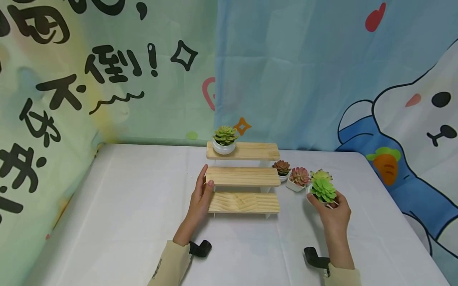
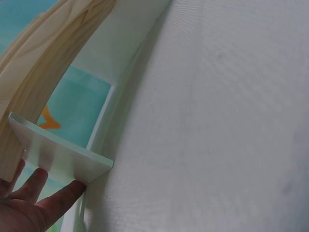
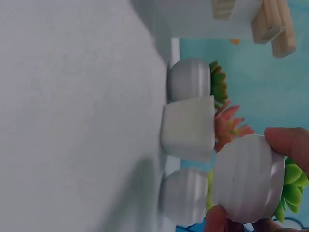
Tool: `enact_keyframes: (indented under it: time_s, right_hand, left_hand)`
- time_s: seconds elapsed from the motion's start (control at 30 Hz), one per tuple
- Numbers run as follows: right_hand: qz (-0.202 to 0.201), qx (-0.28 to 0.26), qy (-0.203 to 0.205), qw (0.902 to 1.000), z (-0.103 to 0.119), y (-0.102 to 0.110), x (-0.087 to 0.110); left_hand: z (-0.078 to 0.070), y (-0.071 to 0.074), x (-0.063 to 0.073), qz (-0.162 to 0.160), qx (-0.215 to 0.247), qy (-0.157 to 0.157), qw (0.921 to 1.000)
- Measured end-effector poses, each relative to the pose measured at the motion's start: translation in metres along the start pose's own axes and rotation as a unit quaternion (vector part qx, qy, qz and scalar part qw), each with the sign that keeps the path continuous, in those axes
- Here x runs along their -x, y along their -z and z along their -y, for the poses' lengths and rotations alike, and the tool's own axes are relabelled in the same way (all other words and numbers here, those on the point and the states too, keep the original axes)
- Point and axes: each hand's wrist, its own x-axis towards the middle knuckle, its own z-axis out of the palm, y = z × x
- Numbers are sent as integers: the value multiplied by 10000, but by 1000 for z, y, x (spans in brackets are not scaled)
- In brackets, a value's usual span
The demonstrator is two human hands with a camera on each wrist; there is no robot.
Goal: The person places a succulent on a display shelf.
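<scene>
A three-tier wooden stand (image 1: 243,176) with white supports stands mid-table. My left hand (image 1: 201,194) rests against its left side, and in the left wrist view straight fingers (image 2: 63,200) touch a white support panel (image 2: 60,150). My right hand (image 1: 334,212) grips a bright green potted succulent (image 1: 323,190) by its white round pot (image 3: 248,179), which is raised off the table in the right wrist view. Behind it stand a yellow-green succulent (image 1: 321,174), a pink succulent (image 1: 299,176) in a square pot and a dark reddish succulent (image 1: 281,167).
Another green succulent (image 1: 224,140) in a white pot sits at the left end of the top tier. A white cloth covers the table (image 1: 118,222). Printed curtains (image 1: 286,75) hang behind and beside it. Each wrist wears a black camera mount (image 1: 201,249).
</scene>
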Motion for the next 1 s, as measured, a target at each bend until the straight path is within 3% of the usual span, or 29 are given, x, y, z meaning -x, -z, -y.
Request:
enact_keyframes:
  time_s: [0.2, 0.33, 0.6, 1.0]
  right_hand:
    - [54, -170, 304, 9994, 7, -7, 2]
    - [92, -238, 302, 9992, 5, -14, -3]
    - [329, -316, 672, 9967, 35, -14, 18]
    - [776, -550, 988, 9905, 55, -17, 22]
  left_hand:
    - [0, 1, 0, -19, -1, -48, 10000]
    - [0, 1, 0, -2, 5, -70, 10000]
    - [-2, 1, -1, 10, -10, -25, 10000]
    - [0, 1, -1, 33, -61, -26, 10000]
